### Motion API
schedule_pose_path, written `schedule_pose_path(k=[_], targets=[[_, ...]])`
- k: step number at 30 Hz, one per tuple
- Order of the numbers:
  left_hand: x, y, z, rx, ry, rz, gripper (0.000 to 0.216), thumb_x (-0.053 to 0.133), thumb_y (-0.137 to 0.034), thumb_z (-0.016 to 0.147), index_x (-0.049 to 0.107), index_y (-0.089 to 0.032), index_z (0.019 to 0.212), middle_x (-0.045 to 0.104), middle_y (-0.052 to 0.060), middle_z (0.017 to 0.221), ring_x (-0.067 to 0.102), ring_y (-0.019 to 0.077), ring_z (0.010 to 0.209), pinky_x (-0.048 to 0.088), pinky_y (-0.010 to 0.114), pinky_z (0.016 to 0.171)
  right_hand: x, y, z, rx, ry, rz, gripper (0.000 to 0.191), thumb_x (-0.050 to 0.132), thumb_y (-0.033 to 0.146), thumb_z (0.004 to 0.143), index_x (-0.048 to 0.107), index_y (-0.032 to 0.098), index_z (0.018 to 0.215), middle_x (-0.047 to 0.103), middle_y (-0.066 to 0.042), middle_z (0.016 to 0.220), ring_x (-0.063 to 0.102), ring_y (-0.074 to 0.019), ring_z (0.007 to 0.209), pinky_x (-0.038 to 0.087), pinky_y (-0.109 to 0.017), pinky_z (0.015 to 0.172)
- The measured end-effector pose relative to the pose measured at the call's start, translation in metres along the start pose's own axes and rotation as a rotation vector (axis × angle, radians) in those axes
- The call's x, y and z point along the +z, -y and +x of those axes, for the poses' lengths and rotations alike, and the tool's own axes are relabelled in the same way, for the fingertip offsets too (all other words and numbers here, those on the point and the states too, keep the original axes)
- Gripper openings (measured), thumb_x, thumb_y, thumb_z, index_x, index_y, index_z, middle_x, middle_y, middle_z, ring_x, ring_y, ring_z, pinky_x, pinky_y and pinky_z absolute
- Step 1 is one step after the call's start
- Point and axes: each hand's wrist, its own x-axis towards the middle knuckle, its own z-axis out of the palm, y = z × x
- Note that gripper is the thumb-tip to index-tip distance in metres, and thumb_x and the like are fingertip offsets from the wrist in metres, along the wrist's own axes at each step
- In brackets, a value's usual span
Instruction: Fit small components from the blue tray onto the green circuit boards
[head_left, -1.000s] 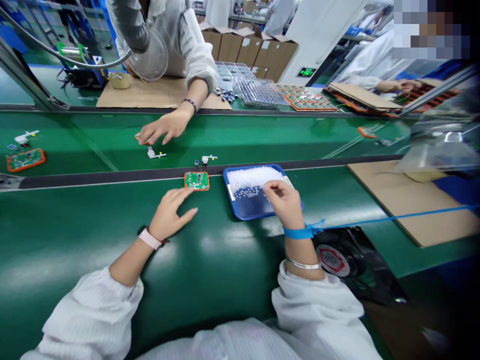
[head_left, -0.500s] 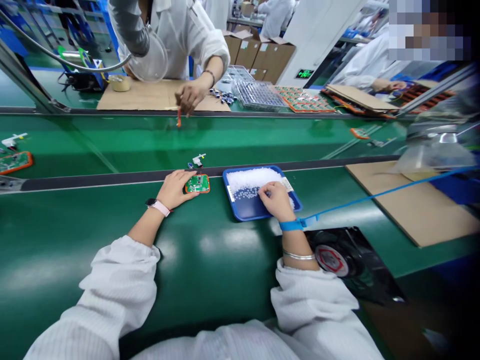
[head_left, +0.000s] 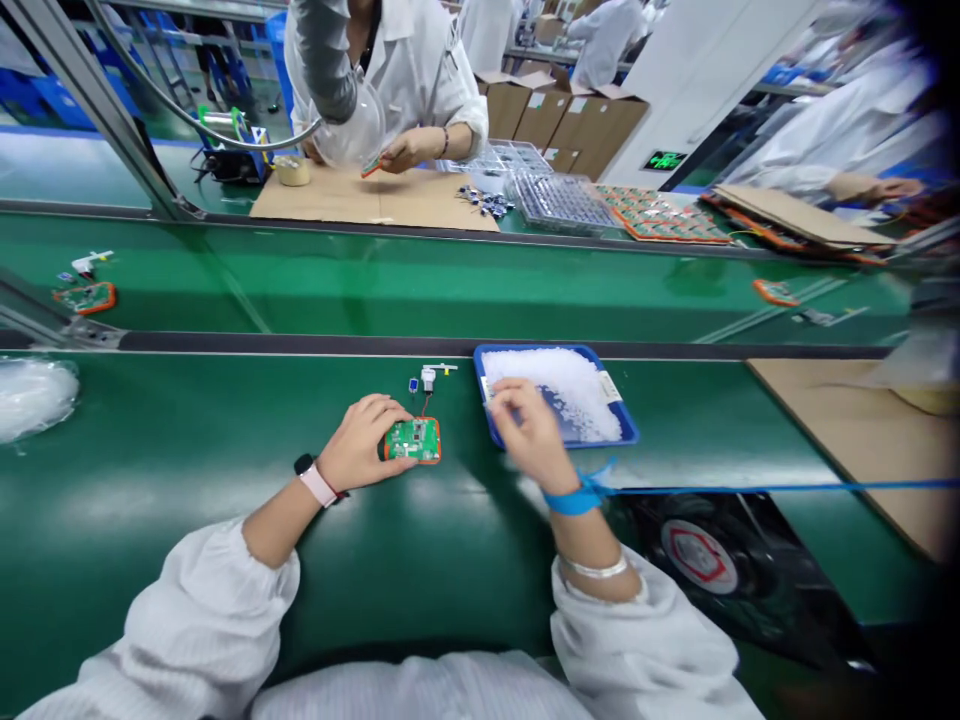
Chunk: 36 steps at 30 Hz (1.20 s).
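My left hand (head_left: 367, 443) grips the left end of a green circuit board (head_left: 414, 440) with an orange edge, which lies on the green bench. A wire runs from the board's top to a white connector piece (head_left: 428, 378), beside a small blue part (head_left: 413, 385). Over the left side of a blue tray (head_left: 592, 440), my right hand (head_left: 525, 425) has thumb and fingertips pinched together. What lies between them is too small to make out. Small white plastic pieces (head_left: 555, 370) are heaped in the tray.
A green conveyor belt (head_left: 450, 290) runs behind the bench, carrying another board (head_left: 86, 297) at left. Across it, a co-worker's hand (head_left: 412, 148) holds a board. A blue strap (head_left: 750, 490) stretches rightward from my wrist above a black fan-like device (head_left: 705, 555). A clear bag (head_left: 34, 398) lies left.
My left hand has drawn the circuit board and its connector off the belt's edge toward me. My right hand has moved left, lifting from the white pieces. The co-worker's hand has pulled back.
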Motion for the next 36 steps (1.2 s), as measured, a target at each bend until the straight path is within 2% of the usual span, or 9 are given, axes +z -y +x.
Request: schedule_pose_path(k=[3,7,13,18,24,27,29,33,36], targets=[[0.006,-0.009,0.002,-0.005,-0.100,-0.100,0.022,0.056,-0.031,0.083,0.061,-0.020,0.101,0.060,0.008,0.109,0.045,0.0239,0.112,0.035,0.042,0.097,0.037,0.028,-0.010,-0.006,0.196,0.148,0.012,0.045,0.020,0.085,0.051,0.020,0.075,0.053,-0.008,0.094,0.052,-0.0195,0.094,0.042,-0.037,0.084],[0.013,-0.011,0.014,-0.039,-0.141,-0.203,0.012,0.054,-0.024,0.084,0.065,-0.019,0.087,0.066,0.005,0.093,0.053,0.0200,0.097,0.041,0.038,0.090,0.062,0.027,-0.014,0.030,0.237,0.222,0.011,0.046,0.020,0.085,0.051,0.020,0.075,0.051,-0.008,0.094,0.051,-0.0195,0.095,0.041,-0.037,0.086],[0.015,-0.010,0.016,-0.123,-0.124,-0.216,0.010,0.059,-0.020,0.080,0.066,-0.018,0.074,0.068,0.003,0.084,0.057,0.0186,0.085,0.044,0.035,0.080,0.066,0.021,-0.010,0.025,0.257,0.188,0.011,0.046,0.018,0.084,0.050,0.019,0.073,0.050,-0.008,0.093,0.050,-0.0200,0.096,0.040,-0.039,0.087],[0.013,-0.010,0.021,-0.201,-0.049,-0.185,0.014,0.056,-0.017,0.079,0.066,-0.017,0.069,0.068,0.004,0.081,0.060,0.0183,0.079,0.045,0.033,0.074,0.070,0.019,-0.009,0.064,0.261,0.142,0.013,0.046,0.015,0.081,0.048,0.019,0.069,0.049,-0.006,0.086,0.049,-0.0187,0.088,0.042,-0.036,0.077],[0.009,-0.007,0.024,-0.210,-0.012,-0.222,0.013,0.058,-0.015,0.076,0.065,-0.017,0.065,0.067,0.003,0.075,0.060,0.0176,0.074,0.045,0.031,0.071,0.073,0.020,-0.008,0.105,0.266,0.132,0.015,0.047,0.014,0.079,0.049,0.019,0.065,0.049,-0.004,0.081,0.050,-0.0156,0.076,0.042,-0.030,0.065],[0.009,-0.005,0.021,-0.169,-0.048,-0.228,0.007,0.058,-0.018,0.076,0.064,-0.017,0.073,0.067,0.004,0.082,0.060,0.0183,0.080,0.045,0.031,0.075,0.061,0.023,-0.006,0.091,0.210,0.128,0.014,0.048,0.016,0.080,0.052,0.019,0.067,0.051,-0.004,0.082,0.051,-0.0151,0.076,0.043,-0.028,0.063],[0.010,-0.004,0.018,-0.125,-0.047,-0.192,0.010,0.058,-0.021,0.078,0.063,-0.017,0.085,0.066,0.005,0.089,0.059,0.0196,0.085,0.045,0.034,0.078,0.040,0.015,-0.002,0.058,0.100,0.074,0.011,0.050,0.019,0.080,0.055,0.019,0.070,0.054,-0.005,0.085,0.053,-0.0164,0.081,0.044,-0.029,0.066],[0.011,-0.002,0.014,-0.061,0.018,-0.109,0.020,0.057,-0.026,0.079,0.059,-0.018,0.097,0.065,0.006,0.098,0.057,0.0221,0.091,0.042,0.039,0.082,-0.019,-0.032,0.004,0.135,-0.187,-0.188,0.012,0.052,0.025,0.078,0.057,0.019,0.069,0.055,-0.007,0.081,0.053,-0.0203,0.083,0.044,-0.035,0.072],[0.013,0.000,0.013,-0.047,0.021,-0.096,0.022,0.056,-0.028,0.080,0.058,-0.019,0.100,0.064,0.007,0.100,0.056,0.0226,0.093,0.042,0.039,0.082,-0.052,-0.071,0.002,0.262,-0.193,-0.374,0.013,0.055,0.027,0.071,0.055,0.019,0.060,0.055,-0.006,0.069,0.051,-0.0214,0.074,0.043,-0.039,0.073]])
